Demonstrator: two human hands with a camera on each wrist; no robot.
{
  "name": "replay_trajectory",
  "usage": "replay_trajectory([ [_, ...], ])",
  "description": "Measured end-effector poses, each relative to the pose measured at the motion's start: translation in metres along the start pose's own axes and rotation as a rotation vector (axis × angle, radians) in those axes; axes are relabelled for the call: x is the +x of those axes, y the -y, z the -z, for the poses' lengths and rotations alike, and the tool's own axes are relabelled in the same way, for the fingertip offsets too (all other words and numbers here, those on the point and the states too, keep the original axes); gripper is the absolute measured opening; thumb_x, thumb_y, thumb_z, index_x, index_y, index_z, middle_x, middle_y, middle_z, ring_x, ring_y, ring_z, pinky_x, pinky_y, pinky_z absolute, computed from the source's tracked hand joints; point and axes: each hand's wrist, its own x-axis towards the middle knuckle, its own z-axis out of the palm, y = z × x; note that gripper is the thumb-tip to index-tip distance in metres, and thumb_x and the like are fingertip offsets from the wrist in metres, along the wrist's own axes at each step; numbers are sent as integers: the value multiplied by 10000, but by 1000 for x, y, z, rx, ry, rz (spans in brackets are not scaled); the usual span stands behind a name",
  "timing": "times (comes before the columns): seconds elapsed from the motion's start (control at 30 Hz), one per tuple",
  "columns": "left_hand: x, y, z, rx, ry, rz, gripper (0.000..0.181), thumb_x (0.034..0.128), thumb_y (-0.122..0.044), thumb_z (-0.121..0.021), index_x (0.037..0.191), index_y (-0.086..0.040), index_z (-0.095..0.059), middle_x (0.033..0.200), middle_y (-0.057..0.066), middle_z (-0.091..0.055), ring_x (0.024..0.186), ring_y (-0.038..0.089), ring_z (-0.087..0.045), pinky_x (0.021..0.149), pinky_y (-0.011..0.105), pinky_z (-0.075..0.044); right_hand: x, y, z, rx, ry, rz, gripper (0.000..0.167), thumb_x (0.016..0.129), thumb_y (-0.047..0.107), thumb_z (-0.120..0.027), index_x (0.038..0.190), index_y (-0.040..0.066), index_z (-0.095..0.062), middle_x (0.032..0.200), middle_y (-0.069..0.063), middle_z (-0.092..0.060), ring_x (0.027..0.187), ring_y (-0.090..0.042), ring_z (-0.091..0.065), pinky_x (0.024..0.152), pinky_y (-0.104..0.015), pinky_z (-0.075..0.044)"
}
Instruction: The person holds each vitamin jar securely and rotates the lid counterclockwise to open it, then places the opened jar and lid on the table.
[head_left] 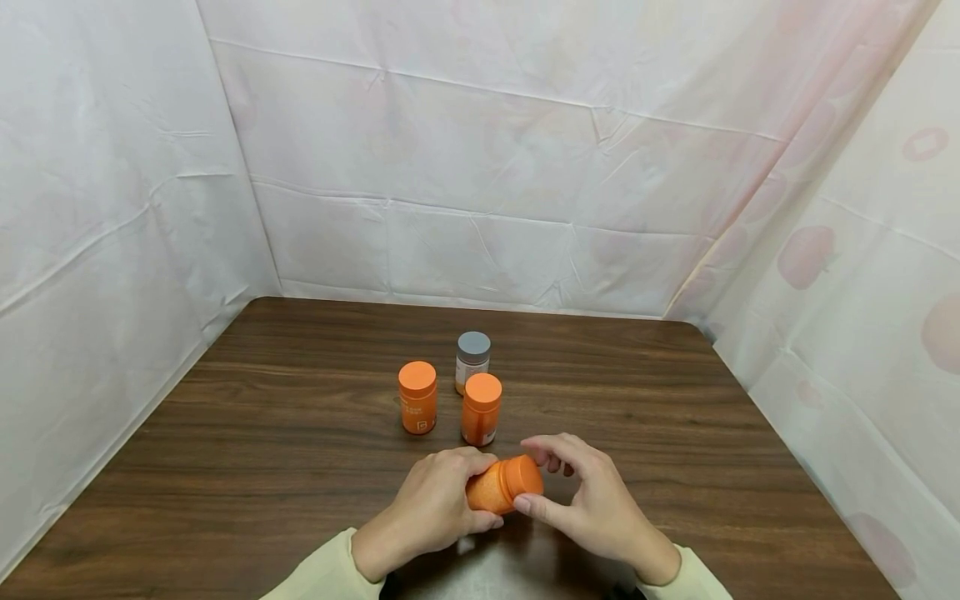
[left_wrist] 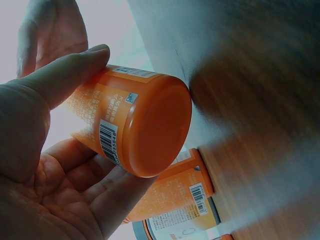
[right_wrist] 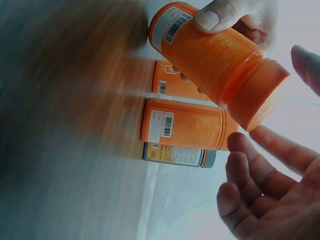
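My left hand (head_left: 433, 504) grips an orange pill bottle (head_left: 489, 490) round its body, tilted with the cap toward the right. The left wrist view shows the bottle's base (left_wrist: 162, 127) and a barcode label on its side. At the orange cap (right_wrist: 257, 95) is my right hand (head_left: 588, 500), fingers and thumb spread around it. In the right wrist view that thumb stands apart from the cap, and a fingertip lies close to its edge; whether it touches, I cannot tell. The cap sits on the bottle.
Beyond the hands, two more orange bottles stand upright, one on the left (head_left: 417, 398) and one nearer the middle (head_left: 481, 410). A grey-capped bottle (head_left: 472, 360) stands behind them, partly hidden. White curtains (head_left: 480, 167) border the dark wooden table (head_left: 300, 375).
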Motion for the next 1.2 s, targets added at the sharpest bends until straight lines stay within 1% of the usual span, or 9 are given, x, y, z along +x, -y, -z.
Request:
replay_trajectory([
  [0.2,0,0,0,1,-3,-1,423,669,-298,-969,1016,-271,-727,953,-170,-647,758,12,-531,679,262,-453,-1,0,-2,-1,-22,-67,390,822,376,-872,1151,260,-697,872,123,-623,713,-151,-574,624,-292,-480],
  [0.33,0,0,0,0,0,3,428,672,-300,-969,1025,-269,-730,961,-169,-651,766,12,-533,683,264,-457,-1,0,-3,16,-3,-107,335,830,394,-862,1097,266,-705,839,132,-622,694,-161,-581,611,-300,-488],
  [0.53,0,-1,0,5,5,1,416,678,-306,-967,1016,-269,-727,948,-169,-644,755,14,-529,673,262,-453,-2,0,-4,26,18,-117,318,833,405,-858,1078,276,-702,825,145,-618,689,-147,-585,604,-315,-498],
  [0.63,1,-1,0,4,8,1,410,679,-305,-966,1008,-269,-725,937,-169,-636,745,14,-525,666,258,-450,-2,1,-3,27,23,-102,323,839,393,-856,1098,281,-698,839,155,-621,701,-147,-585,610,-311,-493],
  [0.73,0,-1,0,3,7,0,412,676,-301,-968,1009,-270,-726,938,-168,-638,746,14,-526,666,256,-450,-1,1,-2,25,30,-64,354,844,365,-857,1144,275,-692,877,155,-625,740,-107,-574,627,-304,-490],
  [0.87,0,-1,0,0,6,0,422,673,-295,-970,1019,-272,-729,959,-165,-650,757,14,-530,675,259,-453,-1,1,-1,27,45,-14,410,842,323,-863,1204,248,-685,909,130,-611,796,-52,-537,654,-293,-485],
  [1.0,0,0,0,-4,6,-2,430,672,-292,-971,1027,-269,-730,974,-161,-658,761,12,-533,680,262,-455,0,0,0,41,63,14,454,835,291,-870,1241,232,-677,925,103,-603,822,-55,-520,686,-275,-479],
  [1.2,0,-1,0,-1,3,-9,434,665,-294,-974,1022,-274,-728,972,-160,-661,758,14,-535,671,264,-453,0,0,1,63,74,64,557,793,182,-887,1294,241,-652,1123,106,-658,869,-88,-536,742,-266,-469],
])
